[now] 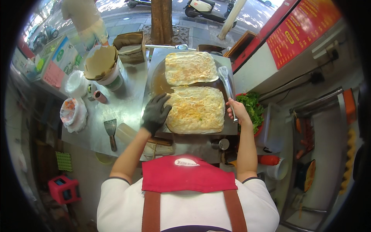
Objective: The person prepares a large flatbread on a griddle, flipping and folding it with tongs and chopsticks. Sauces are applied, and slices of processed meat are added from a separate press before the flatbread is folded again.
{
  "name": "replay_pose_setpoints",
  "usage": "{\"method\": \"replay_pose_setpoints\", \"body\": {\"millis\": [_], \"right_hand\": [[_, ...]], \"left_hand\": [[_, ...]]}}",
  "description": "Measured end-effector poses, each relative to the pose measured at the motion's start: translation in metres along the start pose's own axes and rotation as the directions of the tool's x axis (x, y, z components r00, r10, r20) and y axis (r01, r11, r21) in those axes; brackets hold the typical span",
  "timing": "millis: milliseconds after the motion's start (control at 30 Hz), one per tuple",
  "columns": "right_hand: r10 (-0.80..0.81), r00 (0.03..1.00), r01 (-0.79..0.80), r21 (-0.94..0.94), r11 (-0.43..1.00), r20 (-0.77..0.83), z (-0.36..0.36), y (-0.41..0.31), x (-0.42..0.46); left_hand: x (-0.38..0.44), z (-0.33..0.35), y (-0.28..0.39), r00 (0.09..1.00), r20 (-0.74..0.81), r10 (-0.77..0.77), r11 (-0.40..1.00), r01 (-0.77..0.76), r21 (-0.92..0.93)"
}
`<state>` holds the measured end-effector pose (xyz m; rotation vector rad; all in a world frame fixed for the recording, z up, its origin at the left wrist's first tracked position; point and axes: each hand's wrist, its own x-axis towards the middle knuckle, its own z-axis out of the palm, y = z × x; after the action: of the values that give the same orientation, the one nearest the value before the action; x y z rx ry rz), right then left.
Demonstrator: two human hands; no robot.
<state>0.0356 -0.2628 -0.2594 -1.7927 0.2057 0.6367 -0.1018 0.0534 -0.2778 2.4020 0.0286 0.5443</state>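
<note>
Two browned rectangular flatbreads lie on a flat metal griddle (153,63), the far flatbread (191,68) beyond the near flatbread (197,111). My left hand (155,113), in a dark knit glove, rests at the near flatbread's left edge; its fingertips touch or hover over it, which I cannot tell. Bare, my right hand (238,110) grips the handle end of metal tongs (226,81) at the griddle's right side. The tongs point away from me, their head beside the far flatbread's right edge.
Left on the steel counter (95,136) are a scraper (110,134), a bucket (114,79) holding paper bags and a bagged container (73,114). Leafy greens (250,110) fill a red basin at right. A shaker (223,144) stands near my apron. A person (84,20) is beyond the counter.
</note>
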Motion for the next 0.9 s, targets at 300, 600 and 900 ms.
{"method": "replay_pose_setpoints", "body": {"millis": [300,600,900], "right_hand": [[0.03,0.995,-0.037,0.072,0.997,0.097,-0.017,0.021,-0.032],[0.142,0.979,-0.139,-0.026,0.99,0.147,-0.067,0.031,-0.09],[-0.225,0.94,0.276,-0.184,0.943,0.257,-0.052,0.013,-0.075]], "left_hand": [[0.104,0.057,-0.04,0.889,0.422,-0.175,0.921,-0.004,0.389],[0.048,0.04,-0.011,0.904,0.422,0.065,0.92,-0.219,0.326],[0.016,0.053,-0.007,0.934,0.353,0.06,0.9,-0.204,0.386]]}}
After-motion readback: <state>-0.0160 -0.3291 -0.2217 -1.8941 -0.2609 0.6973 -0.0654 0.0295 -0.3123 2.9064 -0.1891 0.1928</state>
